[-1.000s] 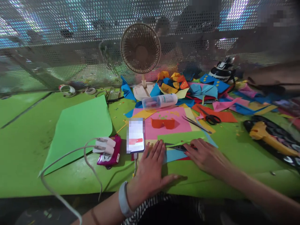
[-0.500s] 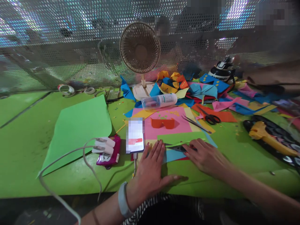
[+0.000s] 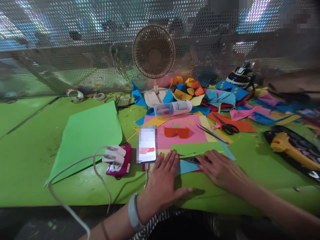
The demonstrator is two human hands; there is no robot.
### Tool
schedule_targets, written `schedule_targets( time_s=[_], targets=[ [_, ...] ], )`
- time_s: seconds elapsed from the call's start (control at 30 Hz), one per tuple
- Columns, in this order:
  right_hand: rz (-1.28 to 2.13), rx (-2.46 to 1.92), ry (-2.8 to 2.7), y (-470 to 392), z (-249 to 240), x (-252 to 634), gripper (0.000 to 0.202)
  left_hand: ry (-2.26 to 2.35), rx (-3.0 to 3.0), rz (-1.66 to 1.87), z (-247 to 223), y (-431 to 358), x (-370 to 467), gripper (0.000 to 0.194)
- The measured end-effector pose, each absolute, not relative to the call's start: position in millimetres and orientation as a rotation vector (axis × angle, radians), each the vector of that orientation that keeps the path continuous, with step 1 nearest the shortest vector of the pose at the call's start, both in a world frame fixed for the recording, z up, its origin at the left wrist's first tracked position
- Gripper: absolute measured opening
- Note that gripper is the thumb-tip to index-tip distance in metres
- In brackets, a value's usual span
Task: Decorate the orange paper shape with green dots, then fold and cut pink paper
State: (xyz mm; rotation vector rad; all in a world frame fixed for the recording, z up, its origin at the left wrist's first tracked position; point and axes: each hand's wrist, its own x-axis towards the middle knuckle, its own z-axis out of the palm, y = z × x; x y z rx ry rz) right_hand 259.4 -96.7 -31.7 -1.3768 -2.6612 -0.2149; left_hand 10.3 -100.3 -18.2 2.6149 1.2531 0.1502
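Note:
My left hand (image 3: 163,180) lies flat with fingers stretched out, its tips on layered paper beside a lit phone (image 3: 147,145). My right hand (image 3: 220,166) is closed over the handles of a pair of scissors (image 3: 188,159). Their dark blades point left, toward my left fingertips, and the handles are mostly hidden under my fingers. Beneath the scissors lie a light green paper strip (image 3: 197,147) and light blue paper (image 3: 187,167). Just beyond, an orange paper cut-out shaped like glasses (image 3: 176,132) rests on a pink sheet (image 3: 163,144).
Tweezers (image 3: 212,134) and more scissors (image 3: 228,128) lie behind my right hand. A clear bottle (image 3: 173,108), a fan (image 3: 154,53) and folded paper pieces (image 3: 186,89) stand farther back. Left are a green sheet (image 3: 92,133) and a power adapter (image 3: 118,165) with cables; right, a yellow-handled tool (image 3: 295,150).
The view has shifted slightly, so everything sits a little farther right. Both hands and the scissors hold the same place on the paper.

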Motion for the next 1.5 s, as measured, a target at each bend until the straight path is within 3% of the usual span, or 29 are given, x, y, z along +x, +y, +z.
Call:
schedule_targets(
  time_s=[1.5],
  targets=[
    [-0.235,-1.358,-2.669,-91.4,-26.3,248.1,0.03,1.346,2.725,0.178,-23.1,-95.9,4.6,0.092]
  ],
)
